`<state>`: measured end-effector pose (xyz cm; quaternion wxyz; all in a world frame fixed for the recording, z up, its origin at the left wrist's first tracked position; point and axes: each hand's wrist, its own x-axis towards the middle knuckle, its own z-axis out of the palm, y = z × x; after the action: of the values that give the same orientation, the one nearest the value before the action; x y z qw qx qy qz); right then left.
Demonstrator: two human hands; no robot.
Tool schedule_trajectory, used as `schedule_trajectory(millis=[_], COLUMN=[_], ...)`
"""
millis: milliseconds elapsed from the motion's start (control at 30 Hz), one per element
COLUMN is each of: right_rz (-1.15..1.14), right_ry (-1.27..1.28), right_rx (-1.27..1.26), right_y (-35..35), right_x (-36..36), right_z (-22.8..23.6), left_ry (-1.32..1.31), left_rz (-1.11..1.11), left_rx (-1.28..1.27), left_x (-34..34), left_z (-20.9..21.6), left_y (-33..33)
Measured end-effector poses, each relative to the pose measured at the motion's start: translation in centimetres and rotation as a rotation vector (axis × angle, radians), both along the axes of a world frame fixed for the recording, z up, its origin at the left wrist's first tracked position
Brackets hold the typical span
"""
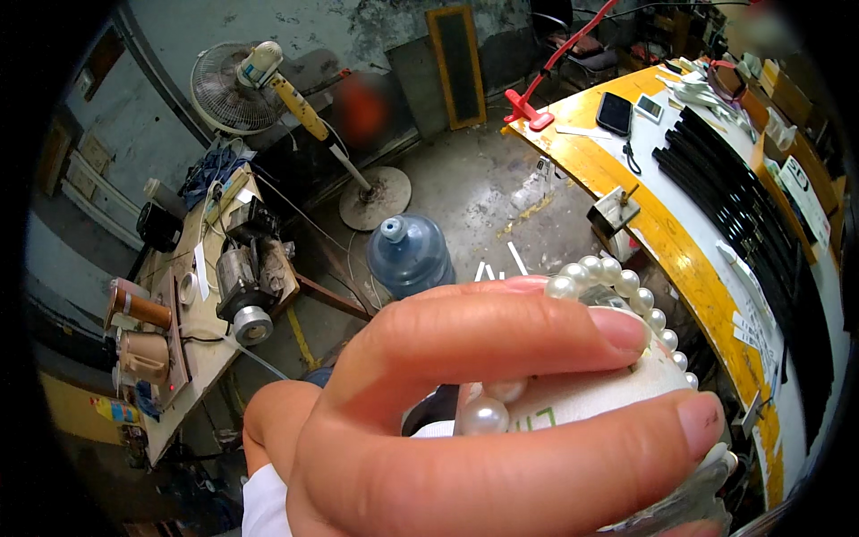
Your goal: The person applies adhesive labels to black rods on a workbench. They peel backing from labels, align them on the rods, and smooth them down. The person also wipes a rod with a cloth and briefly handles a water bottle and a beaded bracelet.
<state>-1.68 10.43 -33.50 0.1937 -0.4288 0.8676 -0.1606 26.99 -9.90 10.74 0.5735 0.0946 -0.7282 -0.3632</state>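
My left hand (pixel 429 394) reaches in from the bottom, very close, its fingers curled to the right. They are closed around a strand of white pearl beads (pixel 646 300) and a white, rounded piece with green print (pixel 573 407). The beads curve around the far and right side of that piece, and two larger pearls show between my fingers. Some clear, crinkled plastic (pixel 684 501) lies below the lower finger. The fingers cover much of what they grip. I cannot make out my right hand.
At right, a curved yellow-edged table (pixel 667 237) carries black strips (pixel 716 188), a phone (pixel 615 114) and a red clamp (pixel 530 112). A blue water jug (pixel 410 255) and a standing fan (pixel 234 89) are on the floor. The left bench (pixel 201 358) holds a motor (pixel 240 282).
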Motion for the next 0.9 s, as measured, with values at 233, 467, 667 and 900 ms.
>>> schedule_trajectory(millis=[233, 467, 667, 900], right_rz=[0.070, 0.016, -0.002, 0.097], right_ry=[-0.013, -0.020, -0.055, -0.052], right_rx=[-0.018, -0.022, -0.031, 0.098], right_y=[-0.6, -0.2, 0.1, -0.4], right_x=[0.4, -0.3, 0.2, -0.3], right_z=[-0.2, -0.5, 1.0, 1.6], left_ry=[-0.036, -0.095, -0.214, -0.270], left_rz=[0.028, -0.048, -0.034, 0.445], left_rx=[0.053, 0.219, 0.279, 0.165], left_x=[1.3, 3.0, 6.7, 16.0], left_z=[1.1, 3.2, 0.2, -1.4], left_y=[0.3, 0.3, -2.0, -7.9])
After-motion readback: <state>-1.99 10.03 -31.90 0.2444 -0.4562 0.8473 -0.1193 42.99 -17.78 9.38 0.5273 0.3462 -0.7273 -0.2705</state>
